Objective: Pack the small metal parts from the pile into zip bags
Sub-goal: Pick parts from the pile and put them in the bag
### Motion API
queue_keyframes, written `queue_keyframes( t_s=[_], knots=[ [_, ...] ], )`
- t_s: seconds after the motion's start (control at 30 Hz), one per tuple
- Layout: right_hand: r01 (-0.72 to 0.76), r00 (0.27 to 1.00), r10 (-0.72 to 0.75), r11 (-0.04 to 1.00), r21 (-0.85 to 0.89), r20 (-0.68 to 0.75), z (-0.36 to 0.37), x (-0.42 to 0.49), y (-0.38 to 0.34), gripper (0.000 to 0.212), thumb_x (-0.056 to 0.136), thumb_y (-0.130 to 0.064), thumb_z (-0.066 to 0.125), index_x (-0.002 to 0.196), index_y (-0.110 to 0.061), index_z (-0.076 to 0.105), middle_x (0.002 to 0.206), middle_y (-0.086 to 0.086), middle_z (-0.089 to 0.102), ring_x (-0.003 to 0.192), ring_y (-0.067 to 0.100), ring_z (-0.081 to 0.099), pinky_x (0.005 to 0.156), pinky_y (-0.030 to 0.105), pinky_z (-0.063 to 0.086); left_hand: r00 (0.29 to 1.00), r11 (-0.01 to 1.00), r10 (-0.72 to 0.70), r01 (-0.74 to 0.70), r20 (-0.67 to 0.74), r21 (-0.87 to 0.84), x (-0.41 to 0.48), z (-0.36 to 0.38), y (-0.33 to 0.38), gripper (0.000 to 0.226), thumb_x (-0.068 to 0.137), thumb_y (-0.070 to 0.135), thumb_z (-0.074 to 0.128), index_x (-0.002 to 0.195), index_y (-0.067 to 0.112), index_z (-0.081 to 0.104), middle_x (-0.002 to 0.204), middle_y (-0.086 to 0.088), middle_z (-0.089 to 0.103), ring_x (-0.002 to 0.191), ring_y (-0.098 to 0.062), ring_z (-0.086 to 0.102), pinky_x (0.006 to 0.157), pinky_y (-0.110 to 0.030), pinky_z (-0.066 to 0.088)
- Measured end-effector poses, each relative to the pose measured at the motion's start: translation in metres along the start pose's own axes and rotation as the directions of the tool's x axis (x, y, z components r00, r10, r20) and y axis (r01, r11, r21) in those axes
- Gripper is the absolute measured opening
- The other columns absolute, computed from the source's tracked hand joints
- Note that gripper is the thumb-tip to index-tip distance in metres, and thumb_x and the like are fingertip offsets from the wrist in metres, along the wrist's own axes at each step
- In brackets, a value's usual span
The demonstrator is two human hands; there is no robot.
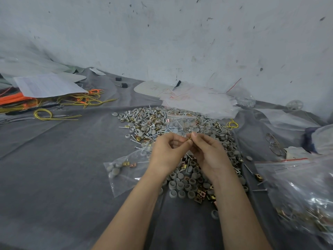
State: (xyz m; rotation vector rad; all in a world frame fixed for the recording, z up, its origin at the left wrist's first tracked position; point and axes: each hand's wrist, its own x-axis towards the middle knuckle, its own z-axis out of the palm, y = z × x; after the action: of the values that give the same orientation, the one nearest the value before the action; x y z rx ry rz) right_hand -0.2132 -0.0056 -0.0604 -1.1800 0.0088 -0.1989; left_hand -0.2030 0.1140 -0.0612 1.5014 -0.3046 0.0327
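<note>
A pile [182, 127] of screws, grey round caps and brass clips covers the middle of the grey cloth. Above its near part, my left hand [167, 152] and my right hand [209, 154] meet fingertip to fingertip and pinch a small brass clip [190, 138] between them. A zip bag [126, 170] holding grey caps and two brass clips lies flat to the left of my left wrist. Another zip bag [182, 123] with screws and caps rests on top of the pile beyond my hands.
A large bag of packed parts [302, 201] sits at the right edge. Empty zip bags [198, 100] lie behind the pile by the wall. Yellow and orange wires [81, 101] and a paper sheet [48, 85] are at far left. Wire spectacles [275, 145] lie right.
</note>
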Motion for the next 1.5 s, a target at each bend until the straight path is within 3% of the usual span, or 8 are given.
queue_keyframes(
  t_s=[0.13,0.23,0.47,0.73,0.9,1.0,1.33,1.5],
  knots=[
    [0.111,0.991,-0.124,0.966,-0.232,-0.042,0.002,0.000,0.004,0.018,0.086,-0.020,0.065,0.071,-0.016,0.074,0.073,-0.002,0.069,0.077,0.011,0.064,0.078,0.026,0.051,0.996,0.994,-0.084,0.083,-0.018,-0.078,0.001,0.001,0.002,0.012,0.083,0.010,0.071,0.075,0.007,0.063,0.058,-0.001,0.057,0.051,-0.008,0.050,0.056,-0.025,0.044],
    [0.156,0.982,-0.180,0.946,-0.282,-0.059,0.004,-0.001,0.004,0.023,0.090,-0.022,0.063,0.071,-0.020,0.075,0.074,-0.003,0.069,0.078,0.011,0.063,0.081,0.028,0.052,0.993,0.987,-0.117,0.114,-0.023,-0.111,0.001,0.001,0.005,0.013,0.083,0.010,0.071,0.073,0.008,0.064,0.053,0.002,0.057,0.048,-0.007,0.050,0.057,-0.025,0.045],
    [-0.007,0.999,0.011,0.989,-0.145,0.031,0.003,-0.004,-0.003,0.015,0.090,-0.009,0.056,0.089,-0.008,0.071,0.079,0.002,0.072,0.077,0.011,0.067,0.069,0.019,0.054,0.999,0.999,0.000,0.002,-0.050,0.045,-0.002,-0.004,0.003,0.010,0.083,0.006,0.071,0.078,0.008,0.062,0.069,-0.006,0.059,0.066,-0.017,0.055,0.065,-0.030,0.048],
    [0.148,0.986,-0.163,0.938,-0.314,-0.024,0.009,-0.003,0.005,0.018,0.094,-0.012,0.055,0.087,-0.015,0.071,0.076,-0.003,0.072,0.079,0.007,0.067,0.075,0.020,0.051,0.994,0.999,-0.043,0.044,-0.096,0.006,-0.002,-0.002,0.005,0.012,0.082,0.010,0.072,0.075,0.009,0.063,0.064,-0.003,0.059,0.057,-0.012,0.053,0.058,-0.024,0.046],
    [0.093,0.994,-0.104,0.971,-0.220,-0.041,0.006,-0.002,0.004,0.024,0.094,-0.014,0.056,0.077,-0.017,0.073,0.075,-0.003,0.071,0.078,0.009,0.066,0.076,0.025,0.051,1.000,0.999,-0.030,0.031,-0.002,0.041,-0.002,-0.003,0.007,0.012,0.085,0.013,0.070,0.089,0.003,0.065,0.075,-0.008,0.064,0.071,-0.018,0.059,0.074,-0.038,0.053],
    [0.067,0.995,-0.081,0.977,-0.200,-0.065,0.004,-0.001,0.005,0.021,0.092,-0.013,0.059,0.078,-0.016,0.073,0.076,-0.001,0.071,0.082,0.013,0.064,0.082,0.028,0.050,1.000,0.988,0.015,-0.012,-0.015,0.156,0.000,-0.002,0.006,0.011,0.087,0.017,0.068,0.084,0.007,0.067,0.068,-0.002,0.061,0.068,-0.018,0.059,0.073,-0.039,0.054],
    [0.135,0.984,-0.166,0.932,-0.336,-0.065,0.010,-0.002,0.007,0.018,0.092,-0.011,0.059,0.083,-0.021,0.071,0.082,-0.002,0.073,0.083,0.008,0.069,0.075,0.018,0.053,0.993,0.944,0.035,0.003,-0.110,0.329,0.004,-0.001,0.005,0.015,0.085,0.023,0.068,0.074,0.013,0.064,0.059,0.007,0.057,0.050,-0.003,0.050,0.049,-0.014,0.040],
    [0.195,0.972,-0.230,0.906,-0.376,-0.049,0.012,-0.005,0.006,0.019,0.092,-0.012,0.059,0.085,-0.025,0.071,0.080,-0.005,0.074,0.080,0.004,0.069,0.069,0.013,0.051,0.994,0.955,0.041,-0.008,-0.106,0.296,0.002,-0.002,0.005,0.015,0.086,0.022,0.068,0.076,0.012,0.064,0.061,0.004,0.059,0.054,-0.007,0.054,0.053,-0.020,0.045]
  ],
)
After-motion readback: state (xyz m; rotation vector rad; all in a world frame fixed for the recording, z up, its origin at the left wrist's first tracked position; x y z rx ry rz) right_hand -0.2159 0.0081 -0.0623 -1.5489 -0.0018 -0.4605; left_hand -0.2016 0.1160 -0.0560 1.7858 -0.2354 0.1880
